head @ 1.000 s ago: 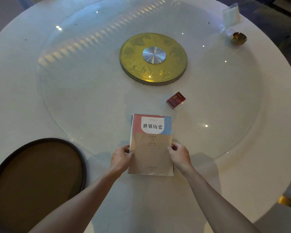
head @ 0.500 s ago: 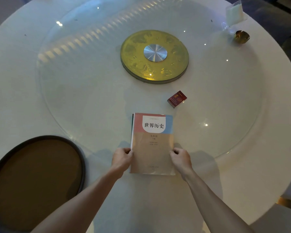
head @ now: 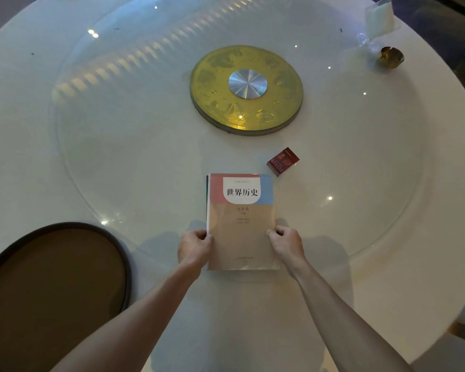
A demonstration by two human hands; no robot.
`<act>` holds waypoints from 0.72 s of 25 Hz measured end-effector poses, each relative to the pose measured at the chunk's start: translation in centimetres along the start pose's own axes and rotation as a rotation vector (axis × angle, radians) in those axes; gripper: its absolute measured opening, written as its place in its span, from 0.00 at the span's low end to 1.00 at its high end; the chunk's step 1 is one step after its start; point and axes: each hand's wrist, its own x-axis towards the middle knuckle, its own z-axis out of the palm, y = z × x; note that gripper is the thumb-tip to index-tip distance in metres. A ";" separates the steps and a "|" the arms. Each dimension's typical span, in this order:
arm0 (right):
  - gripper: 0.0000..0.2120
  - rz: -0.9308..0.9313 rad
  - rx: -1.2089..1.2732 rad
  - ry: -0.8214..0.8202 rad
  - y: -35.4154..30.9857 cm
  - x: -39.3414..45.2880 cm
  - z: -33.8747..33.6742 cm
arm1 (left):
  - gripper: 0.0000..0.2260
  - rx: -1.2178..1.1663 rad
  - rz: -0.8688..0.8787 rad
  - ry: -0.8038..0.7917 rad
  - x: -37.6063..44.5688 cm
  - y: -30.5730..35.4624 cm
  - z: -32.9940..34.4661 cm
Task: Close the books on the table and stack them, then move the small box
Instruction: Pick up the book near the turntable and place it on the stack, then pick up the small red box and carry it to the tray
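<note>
A closed book with a tan, pink and blue cover [head: 241, 224] lies on top of another book whose dark edge shows along its left side. The stack rests at the near rim of the glass turntable [head: 118, 162]. My left hand [head: 195, 248] grips the stack's left edge near its lower corner. My right hand [head: 286, 244] holds the right edge at the same height. A small red box [head: 283, 161] lies flat on the glass just beyond the stack's far right corner, apart from both hands.
A round gold disc with a silver hub [head: 246, 89] marks the turntable's centre. A dark-rimmed round tray [head: 51, 291] sits at the near left. A clear card stand [head: 379, 18] and a small brass bowl [head: 390, 57] stand at the far right of the white table [head: 253, 318].
Both hands have slid a little toward me along the book's side edges. The stack has stayed where it was.
</note>
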 end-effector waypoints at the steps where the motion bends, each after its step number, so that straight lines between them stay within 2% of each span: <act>1: 0.13 0.001 -0.001 -0.014 -0.1 0.2 -0.1 | 0.10 0.007 -0.012 0.004 0.1 0.3 0.0; 3: 0.14 0.018 0.011 -0.049 -0.1 0.8 -0.7 | 0.12 0.039 -0.038 0.031 0.3 1.0 0.1; 4: 0.14 0.025 0.010 -0.046 -0.2 1.5 -1.1 | 0.18 0.062 -0.024 0.076 0.5 1.6 0.1; 5: 0.13 0.022 -0.003 -0.026 -0.5 2.4 -1.5 | 0.23 0.085 0.027 0.132 0.9 2.5 0.2; 7: 0.11 0.011 0.033 0.022 -2.1 4.7 -2.7 | 0.25 0.105 0.198 0.187 2.4 5.5 0.7; 9: 0.10 0.030 0.180 0.057 -4.4 6.9 -3.9 | 0.22 0.078 0.355 0.122 3.8 9.8 1.3; 12: 0.08 0.063 0.341 0.058 -7.0 10.6 -5.1 | 0.19 0.120 0.475 -0.014 6.3 16.6 3.0; 15: 0.06 0.102 0.434 0.034 -8.0 12.7 -5.5 | 0.20 0.128 0.427 -0.200 8.3 20.7 6.2; 18: 0.04 0.089 0.481 -0.012 -8.2 14.4 -5.6 | 0.23 0.118 0.323 -0.296 9.9 22.6 9.6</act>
